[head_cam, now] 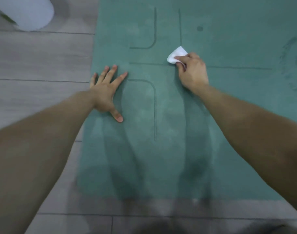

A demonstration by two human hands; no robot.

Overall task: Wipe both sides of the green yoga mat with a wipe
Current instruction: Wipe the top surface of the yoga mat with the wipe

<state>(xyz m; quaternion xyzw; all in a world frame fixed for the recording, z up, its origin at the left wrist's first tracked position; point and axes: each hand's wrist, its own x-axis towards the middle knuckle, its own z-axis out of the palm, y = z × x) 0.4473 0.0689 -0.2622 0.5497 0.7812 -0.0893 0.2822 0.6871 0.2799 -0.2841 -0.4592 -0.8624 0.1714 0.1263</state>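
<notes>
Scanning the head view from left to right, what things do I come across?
White rounded object → left hand flat on the mat → wipe → right hand pinching it.

Soft dim light, faint long shadows on the green yoga mat (237, 124), overall blur, bowed floor seams (43, 80).

Grey plank floor (39, 56), white container (29, 11)

Past the crumpled white wipe (176, 54) in my right hand (193, 71) I see open, flat green yoga mat (228, 115); to its left, my spread left hand (105, 92) blocks the way.
</notes>
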